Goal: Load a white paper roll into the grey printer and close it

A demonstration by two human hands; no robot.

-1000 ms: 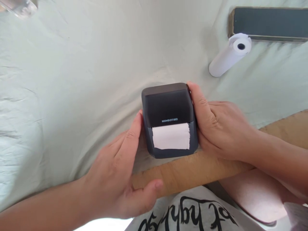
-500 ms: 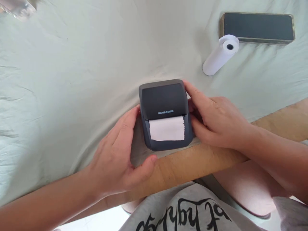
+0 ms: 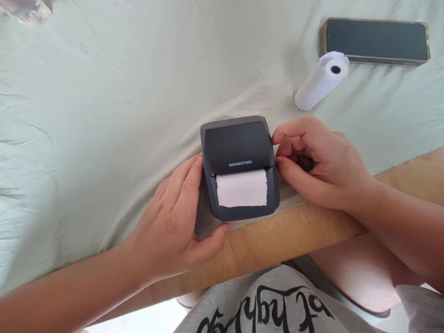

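Note:
A dark label printer (image 3: 237, 145) marked NIIMBOT lies on the cloth near the table's front edge. White paper (image 3: 242, 188) with ragged edges comes out of its slot and lies over its front. My left hand (image 3: 176, 212) rests along the printer's left side, fingers stretched and touching it, thumb apart near the front corner. At the right side, the index fingertip and thumb of my right hand (image 3: 315, 162) touch the printer's edge, apart from each other. The remaining fingers of that hand are curled and partly hidden.
A white paper roll (image 3: 317, 88) with a dark core leans at the upper right, beside a phone-like dark slab (image 3: 378, 40) in a clear case. A transparent object (image 3: 31, 11) shows at the upper left. The wooden table edge (image 3: 270, 243) runs along the front.
My right hand has drawn back a little to the right, its index finger lowered from the printer's top corner and now bent. My left hand keeps its place beside the printer.

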